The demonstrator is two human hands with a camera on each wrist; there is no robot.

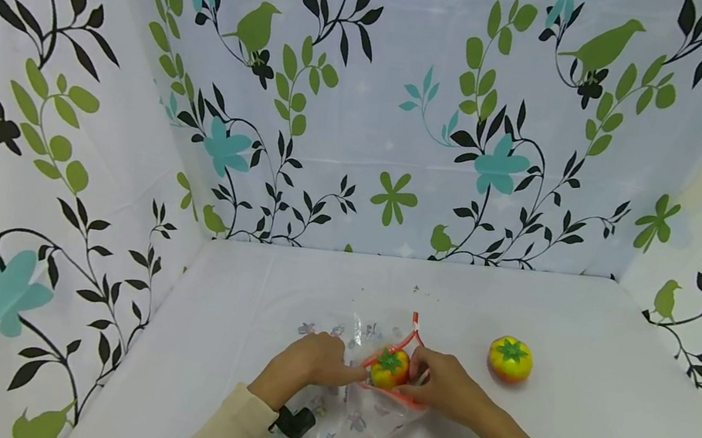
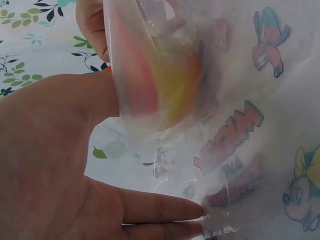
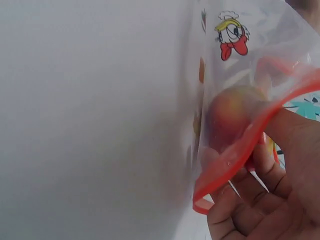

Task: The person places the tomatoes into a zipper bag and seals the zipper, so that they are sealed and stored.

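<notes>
A clear plastic bag (image 1: 350, 422) with cartoon prints and a red-orange edge around its mouth lies on the white table. Within the mouth sits a round red-and-yellow toy fruit (image 1: 390, 368) with a green leafy top. My right hand (image 1: 445, 384) grips this fruit from the right, fingers curled by the red edge (image 3: 227, 172). On the left, my left hand (image 1: 317, 360) has its thumb inside the mouth, while its straight fingers (image 2: 160, 206) touch the outside of the printed film (image 2: 230, 135). Through the film the fruit (image 2: 175, 85) looks blurred.
A second toy fruit (image 1: 510, 359) of the same kind rests on the table, right of the bag. White cloth covers the table (image 1: 284, 278). Leaf-and-bird patterned curtains (image 1: 352, 133) stand at the back and both sides.
</notes>
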